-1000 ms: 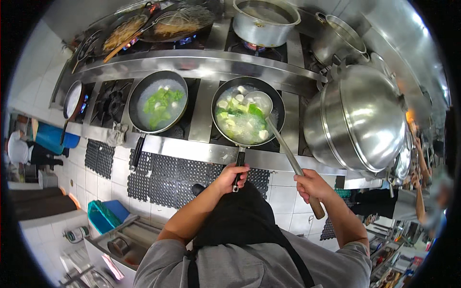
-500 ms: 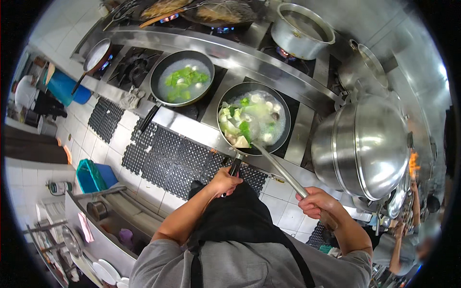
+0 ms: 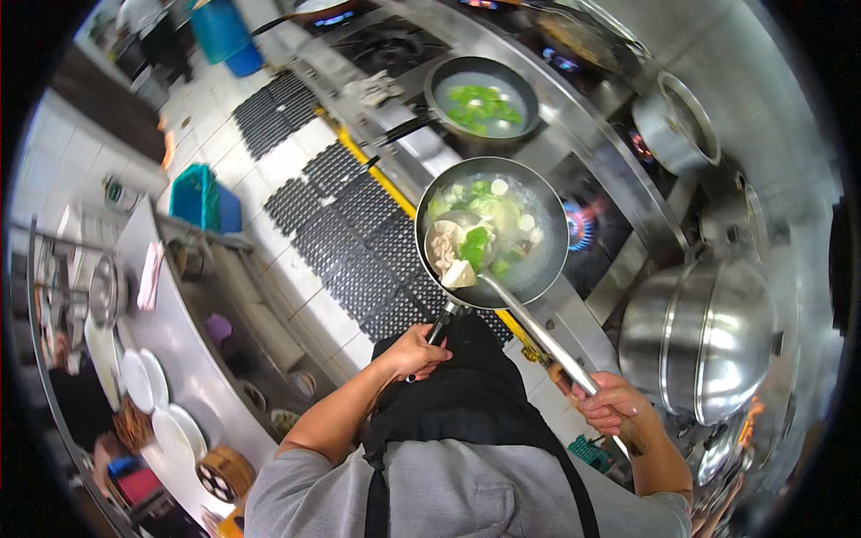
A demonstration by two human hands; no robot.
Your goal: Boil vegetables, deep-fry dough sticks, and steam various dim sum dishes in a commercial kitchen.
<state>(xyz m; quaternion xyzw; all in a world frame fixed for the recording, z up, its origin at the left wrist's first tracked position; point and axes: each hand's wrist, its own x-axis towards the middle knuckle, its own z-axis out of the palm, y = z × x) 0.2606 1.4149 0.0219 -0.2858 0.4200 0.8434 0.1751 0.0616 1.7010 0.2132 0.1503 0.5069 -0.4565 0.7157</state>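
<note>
My left hand (image 3: 414, 351) is closed around the black handle of a deep frying pan (image 3: 563, 193), held off the stove in front of me. Pale soup (image 3: 529, 251) with greens and white slices fills it. In my right hand (image 3: 614, 405) is the long metal handle of a ladle (image 3: 529, 325), whose bowl sits inside the pan at its near left. Meat pieces, a white chunk that looks like tofu (image 3: 458, 274) and a green leaf (image 3: 473, 246) are heaped at the bowl.
A lit burner (image 3: 581, 229) is uncovered right of the pan. Another pan (image 3: 534, 99) of soup and greens stands farther off. A large domed steel pot (image 3: 695, 336) is on the right, a tall pot (image 3: 673, 125) behind. Stacked white plates (image 3: 179, 435) lie on the left counter (image 3: 184, 345).
The frying pan has come off its burner, baring the flame, and the ladle came with it. My view has turned left, bringing the counter with plates further into sight.
</note>
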